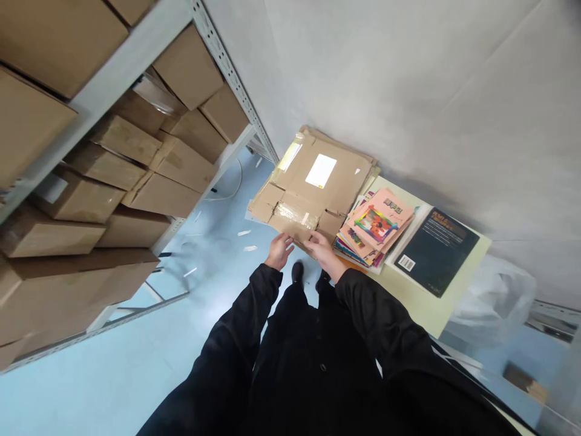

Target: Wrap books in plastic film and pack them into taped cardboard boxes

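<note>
A flattened cardboard box (338, 191) lies on top of other flat cardboard at the far end of the table, with a white label and shiny clear tape on it. At its near edge, my left hand (279, 251) pinches the corner of a taped flap. A short way to the right, my right hand (321, 249) grips the same edge, fingers closed on the cardboard. Just beside my right hand rests a stack of booklets (379, 221) with pinkish covers and a colourful picture on top.
A dark book (438, 251) with a barcode lies on the pale yellow table (417, 303). Metal shelving (149, 45) full of cardboard boxes (181, 169) stands at left. Paper scraps (250, 248) are on the blue floor. A translucent plastic bag (494, 300) sits beyond the table's right end.
</note>
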Available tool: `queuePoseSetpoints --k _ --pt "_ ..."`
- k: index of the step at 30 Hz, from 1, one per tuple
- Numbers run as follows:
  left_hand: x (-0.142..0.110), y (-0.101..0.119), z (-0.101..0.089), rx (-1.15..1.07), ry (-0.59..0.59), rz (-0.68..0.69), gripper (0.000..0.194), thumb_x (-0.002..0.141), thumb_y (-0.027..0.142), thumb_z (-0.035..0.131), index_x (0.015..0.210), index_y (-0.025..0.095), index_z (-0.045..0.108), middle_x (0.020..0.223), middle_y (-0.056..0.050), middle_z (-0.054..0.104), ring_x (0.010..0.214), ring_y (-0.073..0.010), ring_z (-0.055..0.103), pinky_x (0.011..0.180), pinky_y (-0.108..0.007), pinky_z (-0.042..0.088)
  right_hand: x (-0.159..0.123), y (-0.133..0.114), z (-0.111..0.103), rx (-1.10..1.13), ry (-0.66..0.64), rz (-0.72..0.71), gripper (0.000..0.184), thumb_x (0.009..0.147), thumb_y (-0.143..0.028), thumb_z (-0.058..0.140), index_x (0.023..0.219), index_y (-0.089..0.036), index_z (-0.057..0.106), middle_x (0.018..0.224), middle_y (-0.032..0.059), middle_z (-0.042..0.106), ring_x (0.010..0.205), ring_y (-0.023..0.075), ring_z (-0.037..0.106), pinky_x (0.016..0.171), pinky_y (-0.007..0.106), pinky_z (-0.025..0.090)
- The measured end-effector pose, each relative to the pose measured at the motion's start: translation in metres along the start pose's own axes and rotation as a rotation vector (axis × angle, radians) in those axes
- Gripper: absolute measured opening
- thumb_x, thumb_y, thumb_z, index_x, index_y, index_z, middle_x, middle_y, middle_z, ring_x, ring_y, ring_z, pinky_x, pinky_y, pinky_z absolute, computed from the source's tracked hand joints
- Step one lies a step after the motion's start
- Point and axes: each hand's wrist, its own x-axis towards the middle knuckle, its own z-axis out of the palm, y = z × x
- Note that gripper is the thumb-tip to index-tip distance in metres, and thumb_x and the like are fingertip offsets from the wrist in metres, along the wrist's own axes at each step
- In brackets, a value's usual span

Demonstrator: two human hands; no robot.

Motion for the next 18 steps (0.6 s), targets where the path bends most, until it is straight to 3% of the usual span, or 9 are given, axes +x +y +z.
queuePoseSetpoints --k 3,8,14,18 --pt "0.006 0.006 -0.003 -0.018 0.028 -0.027 0.018 0.077 0.033 0.062 0.085 0.019 0.054 0.098 -0.005 0.064 0.093 -0.0155 0.061 0.082 -0.031 0.046 0.000 -0.005 0.003 0.113 -0.002 0.044 0.056 0.060 -0.037 0.071 0.113 -0.022 0.060 0.078 -0.0012 0.061 0.074 0.0154 0.059 0.068 0.029 0.047" --pt "0.022 0.021 -0.010 -0.015 0.045 -0.070 0.014 0.083 0.031 0.058 0.086 0.018 0.052 0.091 -0.005 0.064 0.084 -0.0141 0.062 0.081 -0.033 0.049 0.002 -0.014 0.020 0.220 0.022 0.065 0.050 0.060 -0.033 0.071 0.108 -0.024 0.063 0.106 0.0040 0.064 0.084 0.0158 0.060 0.063 0.026 0.046" --pt "0.034 0.042 -0.023 0.044 0.006 0.045 0.026 0.080 0.028 0.067 0.096 0.018 0.048 0.085 -0.004 0.064 0.073 -0.0135 0.065 0.078 -0.035 0.053 -0.007 -0.025 0.048 0.061 0.017 0.049 0.036 0.065 -0.029 0.069 0.101 -0.023 0.065 0.108 0.0051 0.066 0.078 0.0148 0.060 0.059 0.026 0.046" --pt "0.030 0.060 -0.051 0.100 0.028 0.101 0.030 0.077 0.024 0.069 0.097 0.019 0.047 0.081 -0.001 0.064 0.069 -0.0132 0.066 0.074 -0.037 0.055 -0.016 -0.037 0.055 -0.071 0.036 -0.084 0.030 0.066 -0.028 0.070 0.095 -0.023 0.065 0.099 0.0046 0.068 0.076 0.0146 0.061 0.065 0.029 0.048"
